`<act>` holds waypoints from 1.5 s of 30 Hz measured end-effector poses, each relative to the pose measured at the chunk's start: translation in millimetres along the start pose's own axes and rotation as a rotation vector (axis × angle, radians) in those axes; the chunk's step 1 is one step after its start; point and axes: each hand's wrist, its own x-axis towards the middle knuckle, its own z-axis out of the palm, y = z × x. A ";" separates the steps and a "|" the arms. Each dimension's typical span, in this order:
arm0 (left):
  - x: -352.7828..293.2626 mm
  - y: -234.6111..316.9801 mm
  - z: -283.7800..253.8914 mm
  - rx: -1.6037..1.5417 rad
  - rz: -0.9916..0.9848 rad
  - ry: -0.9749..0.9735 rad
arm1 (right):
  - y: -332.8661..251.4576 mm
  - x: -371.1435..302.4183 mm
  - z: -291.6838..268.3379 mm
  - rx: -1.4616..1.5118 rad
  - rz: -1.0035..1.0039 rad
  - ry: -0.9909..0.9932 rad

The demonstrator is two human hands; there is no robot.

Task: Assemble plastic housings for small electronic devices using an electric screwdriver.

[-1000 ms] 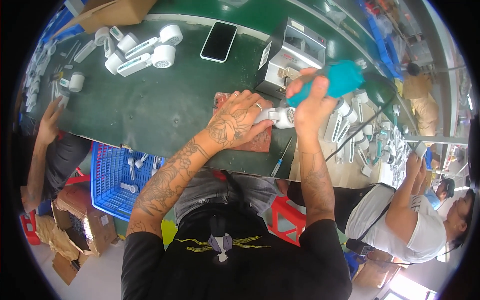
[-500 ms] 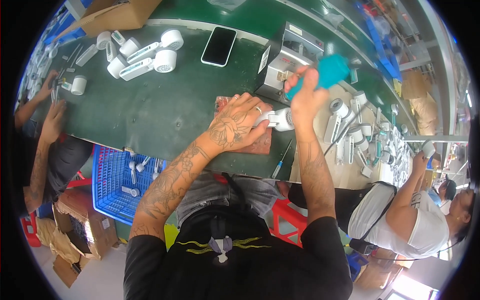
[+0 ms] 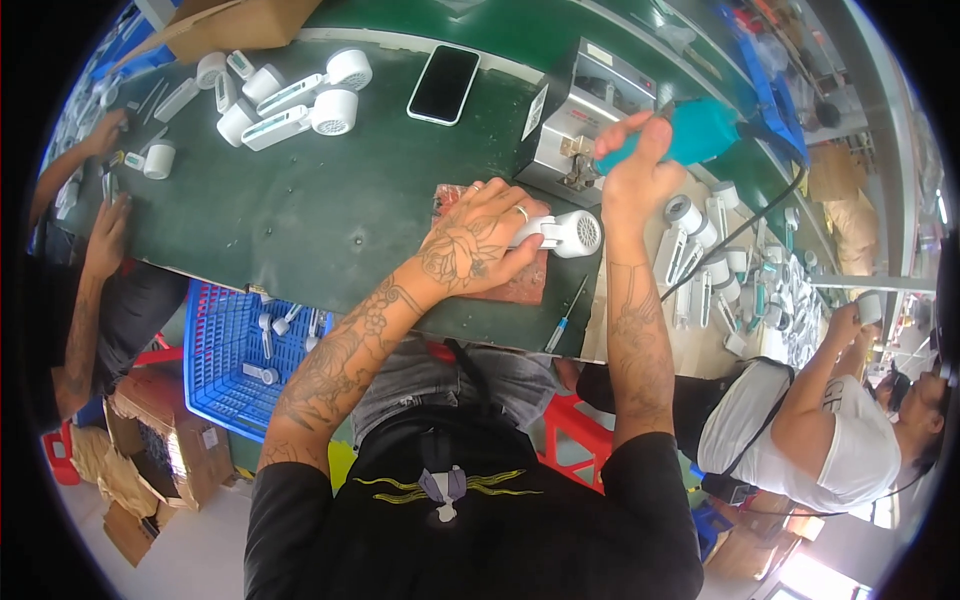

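Observation:
My left hand (image 3: 485, 235) presses a white handheld device with a round, perforated head (image 3: 578, 234) down on a reddish-brown pad (image 3: 520, 285). Its fingers are wrapped over the handle and hide most of it. In my right hand (image 3: 640, 175) is a teal electric screwdriver (image 3: 698, 132) with a black cord, its front end pointing at the outlet of a silver metal box-like machine (image 3: 565, 120). Whether the tip touches the machine I cannot tell. A thin screwdriver with a blue handle (image 3: 557, 335) lies by the table's front edge.
Several similar white devices (image 3: 285, 125) lie at the back left, beside a phone (image 3: 443, 85). More lie on cardboard (image 3: 690, 270) at the right. A blue basket (image 3: 215, 345) stands below the table edge. Co-workers sit on both sides: a hand (image 3: 108, 235) at left, a white shirt (image 3: 840, 440) at right.
My right hand has moved slightly right with the electric screwdriver, whose cord now shows clearly. My left hand still holds the white device on the pad.

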 end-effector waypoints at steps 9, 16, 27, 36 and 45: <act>-1.0 -1.1 0.0 0.042 0.018 0.041 | -42.2 -39.4 -12.5 -0.080 0.143 -0.086; -1.0 -0.5 -3.3 0.003 -0.021 -0.002 | -41.6 -59.0 -9.5 0.002 0.149 -0.120; 2.7 4.5 -3.4 0.043 -0.019 -0.048 | -26.0 -70.4 -16.9 0.052 0.195 -0.085; -8.4 -4.1 -11.1 0.111 0.041 0.005 | -27.8 -77.4 -11.4 0.024 0.220 -0.033; -84.4 -23.3 -108.9 0.338 0.026 0.112 | -115.2 -117.3 -54.9 0.253 0.086 -0.068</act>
